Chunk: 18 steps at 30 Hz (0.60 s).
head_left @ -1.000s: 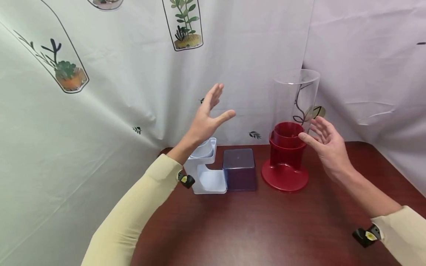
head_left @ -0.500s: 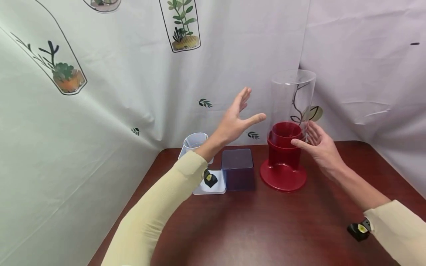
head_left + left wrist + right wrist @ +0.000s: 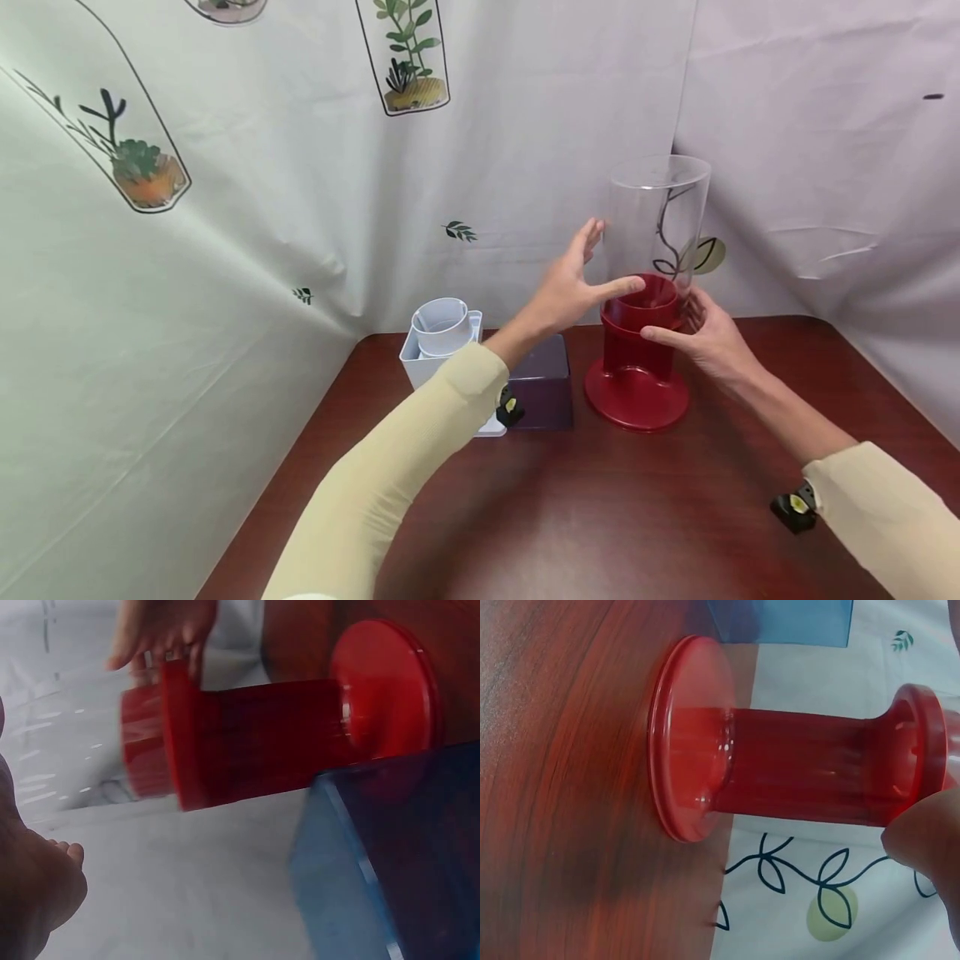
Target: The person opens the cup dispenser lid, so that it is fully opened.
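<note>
A red stand point(image 3: 636, 396) with a round base and a collar stands upright on the table in the head view. Above its collar rises a clear cylinder point(image 3: 651, 208), open at the top. My left hand point(image 3: 566, 292) is at the left of the cylinder, thumb extended in front of it and fingers spread. To the right, my right hand point(image 3: 716, 337) is close around the collar, fingers partly hidden behind it. Whether either hand touches is unclear. In the left wrist view, a gap shows between my left hand point(image 3: 45, 881) and the red collar point(image 3: 180, 735).
Left of the stand sit a dark blue translucent box point(image 3: 542, 400) and a pale blue stand point(image 3: 420, 362) holding a round cup-like part point(image 3: 442, 325). My left forearm partly covers both. A printed white cloth point(image 3: 525, 167) hangs behind the reddish-brown table point(image 3: 585, 517).
My left hand has moved right and slightly down, from above the pale stand to beside the clear cylinder. My right hand has moved slightly left and down, closer to the red collar.
</note>
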Tool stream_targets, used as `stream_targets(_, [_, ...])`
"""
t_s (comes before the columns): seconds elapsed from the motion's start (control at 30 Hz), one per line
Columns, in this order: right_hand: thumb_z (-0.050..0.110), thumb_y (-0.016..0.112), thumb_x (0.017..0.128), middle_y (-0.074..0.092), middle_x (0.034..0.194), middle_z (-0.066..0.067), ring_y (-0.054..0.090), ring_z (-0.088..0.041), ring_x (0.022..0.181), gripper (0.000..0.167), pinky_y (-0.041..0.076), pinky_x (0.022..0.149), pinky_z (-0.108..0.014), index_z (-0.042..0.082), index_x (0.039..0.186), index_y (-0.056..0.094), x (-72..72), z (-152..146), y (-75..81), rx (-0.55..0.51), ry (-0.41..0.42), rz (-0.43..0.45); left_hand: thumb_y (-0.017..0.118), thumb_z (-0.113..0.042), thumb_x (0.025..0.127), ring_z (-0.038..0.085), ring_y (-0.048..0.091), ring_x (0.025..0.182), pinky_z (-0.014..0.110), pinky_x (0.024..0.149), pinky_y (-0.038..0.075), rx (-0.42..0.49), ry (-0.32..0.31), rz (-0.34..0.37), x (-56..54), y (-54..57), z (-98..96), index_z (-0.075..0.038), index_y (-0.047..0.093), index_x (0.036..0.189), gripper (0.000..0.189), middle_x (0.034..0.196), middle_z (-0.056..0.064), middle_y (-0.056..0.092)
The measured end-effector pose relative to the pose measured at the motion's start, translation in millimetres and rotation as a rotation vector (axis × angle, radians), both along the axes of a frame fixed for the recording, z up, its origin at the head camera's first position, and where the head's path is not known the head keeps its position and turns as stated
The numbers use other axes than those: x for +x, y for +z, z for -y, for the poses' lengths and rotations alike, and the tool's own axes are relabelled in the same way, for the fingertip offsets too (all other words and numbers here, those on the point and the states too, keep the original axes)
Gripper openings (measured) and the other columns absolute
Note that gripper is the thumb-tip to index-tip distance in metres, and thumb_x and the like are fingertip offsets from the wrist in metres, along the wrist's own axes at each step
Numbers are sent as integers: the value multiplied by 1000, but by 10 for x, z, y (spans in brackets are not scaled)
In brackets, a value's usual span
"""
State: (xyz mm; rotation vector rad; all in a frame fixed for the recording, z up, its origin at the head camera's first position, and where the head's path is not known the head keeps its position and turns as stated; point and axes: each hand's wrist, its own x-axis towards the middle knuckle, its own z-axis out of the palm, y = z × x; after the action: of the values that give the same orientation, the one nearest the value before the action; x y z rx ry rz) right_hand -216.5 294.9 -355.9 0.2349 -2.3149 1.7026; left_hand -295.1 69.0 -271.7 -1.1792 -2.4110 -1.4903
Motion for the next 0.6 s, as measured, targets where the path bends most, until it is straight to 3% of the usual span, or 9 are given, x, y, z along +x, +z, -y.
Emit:
stream_targets(0.3, [24, 78, 99, 43, 159, -22, 47, -34, 142, 88, 48, 94, -8, 6, 166, 24, -39, -31, -44, 25, 4, -3, 83, -47, 91, 20, 36, 155, 46, 119, 42, -97, 25, 58, 6, -314, -72, -18, 16, 171, 109, 172, -4, 32])
stream_targets(0.43, [24, 77, 100, 45, 158, -23, 52, -29, 136, 87, 50, 92, -9, 5, 166, 24, -50, -32, -83, 28, 6, 3, 82, -50, 91, 21, 38, 154, 50, 117, 44, -107, 42, 80, -3, -374, -81, -20, 17, 171, 107, 171, -5, 35])
stream_targets(0.6, [27, 77, 100, 46, 158, -25, 50, -40, 139, 89, 50, 89, -8, 4, 166, 23, -47, -34, -123, 49, 4, 24, 82, -50, 91, 20, 41, 151, 50, 117, 44, -83, 63, 82, -4, -369, -133, -20, 16, 171, 108, 169, -4, 37])
